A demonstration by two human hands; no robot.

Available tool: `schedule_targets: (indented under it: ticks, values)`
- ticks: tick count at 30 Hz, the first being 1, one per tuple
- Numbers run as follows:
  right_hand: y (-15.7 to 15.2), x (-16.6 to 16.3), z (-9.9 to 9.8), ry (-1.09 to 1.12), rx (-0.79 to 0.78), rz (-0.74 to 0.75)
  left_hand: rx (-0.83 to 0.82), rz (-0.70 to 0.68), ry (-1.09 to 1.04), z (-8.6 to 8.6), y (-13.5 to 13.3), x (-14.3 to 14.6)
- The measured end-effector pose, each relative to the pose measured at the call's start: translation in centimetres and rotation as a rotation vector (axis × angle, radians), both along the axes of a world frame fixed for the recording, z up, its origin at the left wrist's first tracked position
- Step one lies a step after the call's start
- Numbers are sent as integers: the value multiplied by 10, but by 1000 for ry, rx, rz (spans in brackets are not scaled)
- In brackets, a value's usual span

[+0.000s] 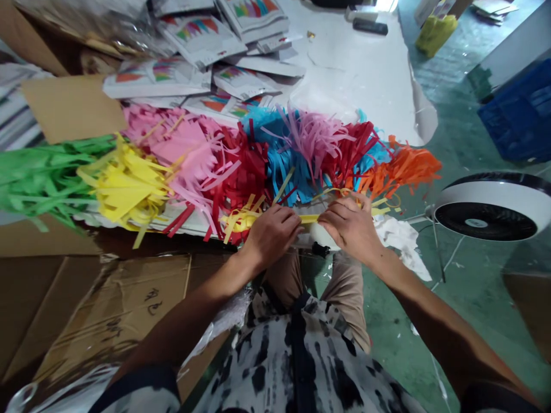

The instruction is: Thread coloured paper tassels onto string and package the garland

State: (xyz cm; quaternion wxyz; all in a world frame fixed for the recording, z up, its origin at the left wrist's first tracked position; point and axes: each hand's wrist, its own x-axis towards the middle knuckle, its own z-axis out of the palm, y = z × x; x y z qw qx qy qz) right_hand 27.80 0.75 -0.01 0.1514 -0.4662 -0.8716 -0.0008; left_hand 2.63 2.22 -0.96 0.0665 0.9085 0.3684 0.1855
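My left hand (271, 232) and my right hand (350, 226) are close together at the near edge of a heap of fringed tissue paper. Both have fingers curled onto a yellow fringed paper strip (307, 218) stretched between them. Behind the hands lie piles of the same fringe in blue (279, 163), red (245, 166), pink (189, 146), yellow (124, 186), green (38, 178) and orange (404, 166). A small black object (319, 249) sits just below the strip, between my wrists.
Printed white packets with rainbow designs (202, 34) are stacked at the back. Flattened cardboard (107, 304) lies at the left. A white floor fan (495, 209) stands at the right, a blue crate (520, 115) beyond it. White sheeting (370, 74) covers the far floor.
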Motion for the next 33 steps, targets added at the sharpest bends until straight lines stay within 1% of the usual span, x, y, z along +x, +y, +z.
schedule_targets:
  ticks: [3, 9, 13, 15, 16, 17, 18, 20, 21, 22, 25, 29, 33]
  values:
    - [2, -1, 0, -1, -43, -69, -19, 62, -9, 2, 1, -5]
    - [6, -4, 2, -10, -124, -175, -33, 266, 56, 5, 6, -19]
    - [8, -12, 6, -55, -165, -251, -38, 300, 114, 9, 8, -17]
    - [7, -14, 6, -69, -151, -282, -12, 324, 120, 10, 7, -14]
    - [6, -15, 5, -68, -128, -290, 15, 316, 109, 10, 7, -12]
    - [5, -15, 4, -60, -96, -284, 43, 274, 92, 10, 6, -10]
    - [3, -15, 3, -49, -63, -252, 67, 203, 73, 8, 5, -9]
    - [0, -14, 0, -22, -14, -145, 88, 35, 39, 5, 4, -7]
    - [-3, -13, -1, -14, -7, -93, 83, -23, 30, 3, 3, -7]
    - [-5, -13, -1, -9, -4, -58, 73, -49, 29, 1, 3, -7]
    - [-17, -11, 3, -1, -10, -56, 70, -37, 25, -1, -3, -11]
    - [-29, -12, 11, 11, -10, -50, 65, -34, 6, 1, -15, -13]
    - [-22, -13, 14, 8, -19, -55, 33, 32, 12, 2, -15, -7]
